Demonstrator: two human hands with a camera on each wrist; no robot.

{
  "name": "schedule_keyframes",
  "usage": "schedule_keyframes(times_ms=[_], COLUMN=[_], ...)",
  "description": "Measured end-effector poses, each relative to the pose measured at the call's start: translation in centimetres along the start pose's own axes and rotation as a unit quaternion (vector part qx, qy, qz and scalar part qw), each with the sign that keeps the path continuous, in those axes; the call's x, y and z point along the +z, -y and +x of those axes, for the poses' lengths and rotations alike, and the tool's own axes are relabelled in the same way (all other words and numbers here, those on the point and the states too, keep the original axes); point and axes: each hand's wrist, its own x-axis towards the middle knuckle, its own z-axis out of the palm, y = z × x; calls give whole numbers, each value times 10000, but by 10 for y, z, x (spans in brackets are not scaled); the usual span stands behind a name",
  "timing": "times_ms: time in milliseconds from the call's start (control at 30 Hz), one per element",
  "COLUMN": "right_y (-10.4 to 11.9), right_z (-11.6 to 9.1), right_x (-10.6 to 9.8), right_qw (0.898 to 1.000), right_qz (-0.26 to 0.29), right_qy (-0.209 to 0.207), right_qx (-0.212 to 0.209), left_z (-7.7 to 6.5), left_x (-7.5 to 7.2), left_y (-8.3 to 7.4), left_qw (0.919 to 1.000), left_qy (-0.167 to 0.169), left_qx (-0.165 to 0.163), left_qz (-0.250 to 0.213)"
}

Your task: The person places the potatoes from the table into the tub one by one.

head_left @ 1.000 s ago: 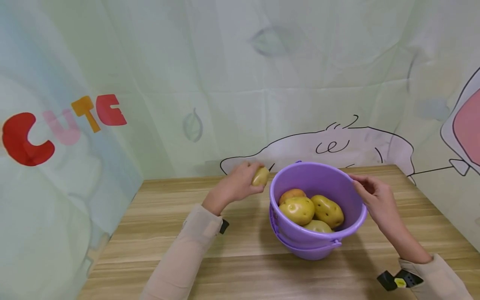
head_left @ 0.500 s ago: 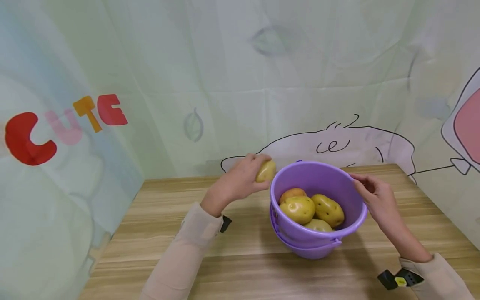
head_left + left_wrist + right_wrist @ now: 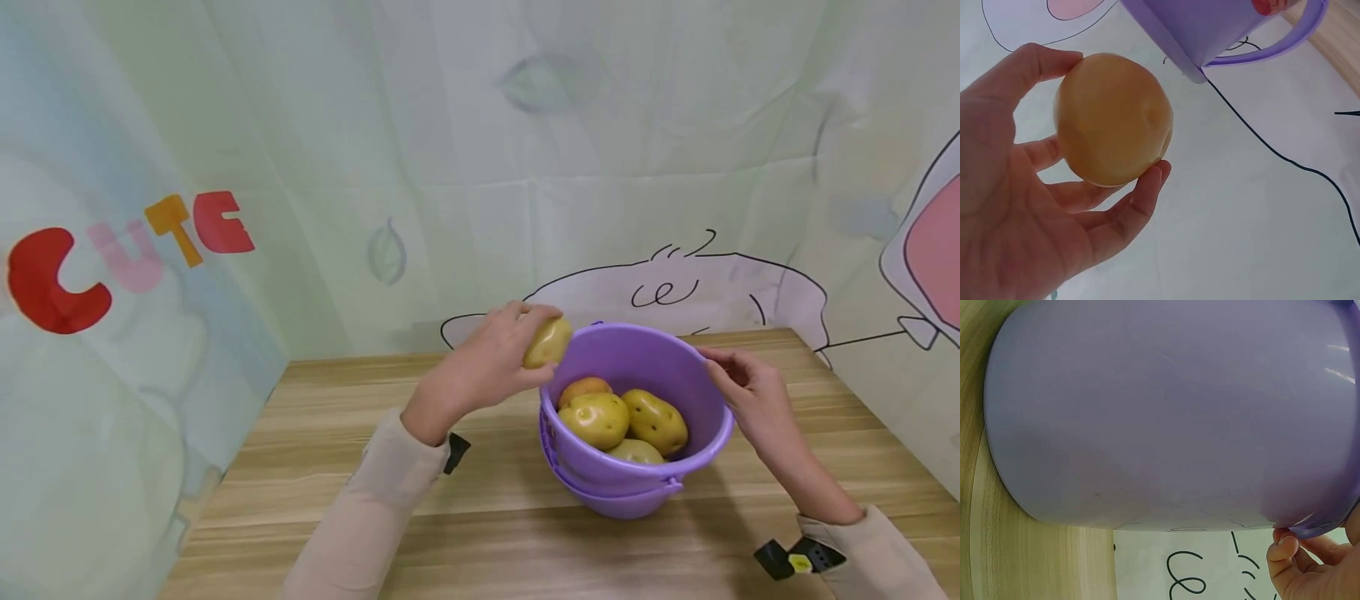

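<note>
A yellow potato [image 3: 549,343] is gripped between the thumb and fingers of my left hand [image 3: 487,358], raised at the left rim of a purple bucket [image 3: 630,492]. The left wrist view shows the same potato [image 3: 1113,119] close up, thumb on one side and fingers curled beneath, with the bucket [image 3: 1191,31] beyond it. Inside the bucket lie several potatoes [image 3: 596,421], one of them more orange. My right hand [image 3: 753,400] holds the bucket's right rim; in the right wrist view its fingertips [image 3: 1282,549] pinch the edge.
The bucket stands on a wood-grain table [image 3: 465,517], its handle hanging down along the side. Behind the table hangs a pale printed curtain [image 3: 450,167] with cartoon lines and coloured letters.
My left hand has moved to the right and slightly up with the potato, from left of the bucket to its rim. My right hand and the bucket have stayed put.
</note>
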Motion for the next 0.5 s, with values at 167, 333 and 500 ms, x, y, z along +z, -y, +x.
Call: schedule_keyframes(times_ms=[167,333,500], right_y=[0,-1,1], right_z=[0,0,-1], right_x=[0,0,0], right_qw=[10000,10000,9999], right_qz=[40,55,101], right_qy=[5,-2,-1], right_qx=[22,18,10], left_z=[1,4,10], left_x=[0,4,12], left_y=[-9,-19,-32], left_qw=[9997,9987,9972], left_qy=[-23,118,395], left_qx=[255,501,618], left_qz=[24,-13,-153])
